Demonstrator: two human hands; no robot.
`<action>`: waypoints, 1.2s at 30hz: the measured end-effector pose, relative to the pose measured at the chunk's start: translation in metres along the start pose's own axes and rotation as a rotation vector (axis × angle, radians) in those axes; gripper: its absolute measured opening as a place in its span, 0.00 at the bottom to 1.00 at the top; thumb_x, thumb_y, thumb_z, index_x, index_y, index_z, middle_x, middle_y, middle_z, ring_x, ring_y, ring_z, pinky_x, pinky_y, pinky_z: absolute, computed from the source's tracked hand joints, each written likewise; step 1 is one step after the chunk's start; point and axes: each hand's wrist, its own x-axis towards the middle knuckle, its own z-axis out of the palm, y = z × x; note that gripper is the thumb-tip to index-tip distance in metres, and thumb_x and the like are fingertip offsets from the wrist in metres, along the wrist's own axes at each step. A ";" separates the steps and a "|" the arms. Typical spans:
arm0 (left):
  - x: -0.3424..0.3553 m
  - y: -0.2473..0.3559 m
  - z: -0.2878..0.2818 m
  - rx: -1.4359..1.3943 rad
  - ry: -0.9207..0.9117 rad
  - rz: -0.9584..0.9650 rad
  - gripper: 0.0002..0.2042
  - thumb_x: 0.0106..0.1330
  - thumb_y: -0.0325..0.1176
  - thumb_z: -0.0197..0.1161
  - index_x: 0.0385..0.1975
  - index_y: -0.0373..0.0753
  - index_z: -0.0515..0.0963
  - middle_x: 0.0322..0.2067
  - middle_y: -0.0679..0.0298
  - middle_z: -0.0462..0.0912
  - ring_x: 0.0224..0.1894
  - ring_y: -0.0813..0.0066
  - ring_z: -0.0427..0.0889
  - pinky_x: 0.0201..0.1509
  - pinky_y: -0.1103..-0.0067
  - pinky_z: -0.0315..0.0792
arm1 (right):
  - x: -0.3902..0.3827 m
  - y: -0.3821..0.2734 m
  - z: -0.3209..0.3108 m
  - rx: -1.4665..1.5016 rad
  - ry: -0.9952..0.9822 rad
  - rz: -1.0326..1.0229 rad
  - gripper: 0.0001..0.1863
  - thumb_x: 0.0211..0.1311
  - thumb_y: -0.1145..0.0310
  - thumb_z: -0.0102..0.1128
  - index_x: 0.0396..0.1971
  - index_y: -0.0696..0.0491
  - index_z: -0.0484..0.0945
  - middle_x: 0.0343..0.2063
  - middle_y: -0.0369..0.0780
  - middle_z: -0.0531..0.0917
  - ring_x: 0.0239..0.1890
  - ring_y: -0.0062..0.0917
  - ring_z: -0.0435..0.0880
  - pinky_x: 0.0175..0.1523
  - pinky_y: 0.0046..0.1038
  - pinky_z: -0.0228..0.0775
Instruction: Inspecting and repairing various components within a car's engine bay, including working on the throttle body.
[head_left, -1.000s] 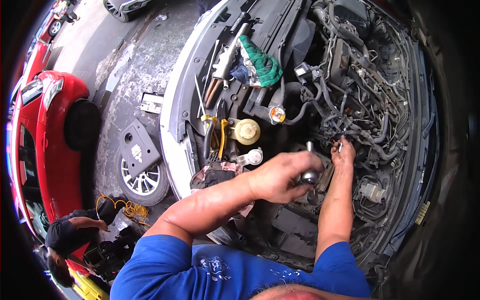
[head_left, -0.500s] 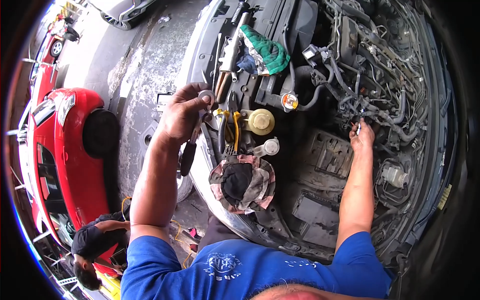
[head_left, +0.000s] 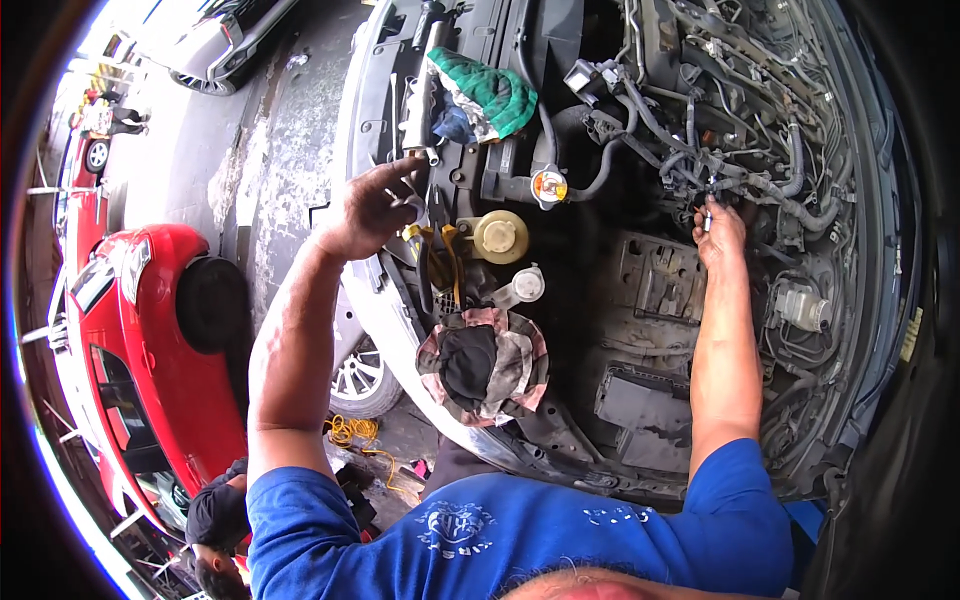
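My left hand (head_left: 370,212) is over the front edge of the car. Its thumb and palm keep hold of a ratchet, only whose round grey head (head_left: 413,206) shows; the handle is hidden. The index finger stretches toward a small metal socket (head_left: 432,156) beside a long metal tool (head_left: 417,115). Deep in the engine bay, my right hand (head_left: 722,238) pinches a slim silver rod-like piece (head_left: 708,220) among hoses and wiring. Yellow-and-black pliers (head_left: 447,262) lie just below my left hand, beside a yellowish round cap (head_left: 500,237).
A camouflage cloth hat (head_left: 505,365) rests on the front of the bay. Green cloth (head_left: 490,92) lies farther back, near the radiator cap (head_left: 549,187). A battery tray (head_left: 655,280) is in the bay. At left stand a red car (head_left: 160,350) and a crouching person (head_left: 215,510).
My left hand has moved a little down in view and its index finger has stretched out; the ratchet's black handle no longer shows. My right hand stays at the same hoses.
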 end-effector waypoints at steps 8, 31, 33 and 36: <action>-0.011 0.007 0.006 -0.010 0.001 0.005 0.30 0.55 0.17 0.63 0.61 0.36 0.68 0.35 0.66 0.80 0.33 0.83 0.77 0.37 0.82 0.74 | -0.004 -0.010 -0.004 0.007 -0.089 0.059 0.07 0.65 0.64 0.61 0.36 0.49 0.73 0.25 0.35 0.78 0.19 0.19 0.74 0.20 0.21 0.61; 0.119 0.138 0.296 0.152 -0.322 0.337 0.12 0.52 0.27 0.60 0.36 0.33 0.78 0.38 0.46 0.81 0.43 0.47 0.80 0.48 0.62 0.75 | 0.010 -0.013 0.014 -0.134 -0.167 0.006 0.06 0.57 0.74 0.66 0.26 0.56 0.76 0.22 0.40 0.78 0.24 0.29 0.80 0.32 0.33 0.76; 0.137 0.160 0.340 0.179 -0.368 0.453 0.13 0.51 0.28 0.61 0.37 0.35 0.79 0.37 0.48 0.83 0.42 0.50 0.83 0.47 0.63 0.77 | 0.063 -0.027 -0.072 -0.511 -0.224 -0.258 0.08 0.59 0.71 0.65 0.25 0.56 0.76 0.22 0.40 0.78 0.25 0.28 0.82 0.32 0.32 0.76; 0.147 0.139 0.357 0.216 -0.240 0.550 0.14 0.49 0.28 0.62 0.38 0.37 0.79 0.41 0.52 0.83 0.44 0.52 0.83 0.49 0.63 0.77 | 0.045 -0.029 -0.050 -0.261 -0.323 -0.022 0.07 0.62 0.70 0.62 0.29 0.56 0.75 0.24 0.39 0.80 0.24 0.26 0.81 0.31 0.26 0.75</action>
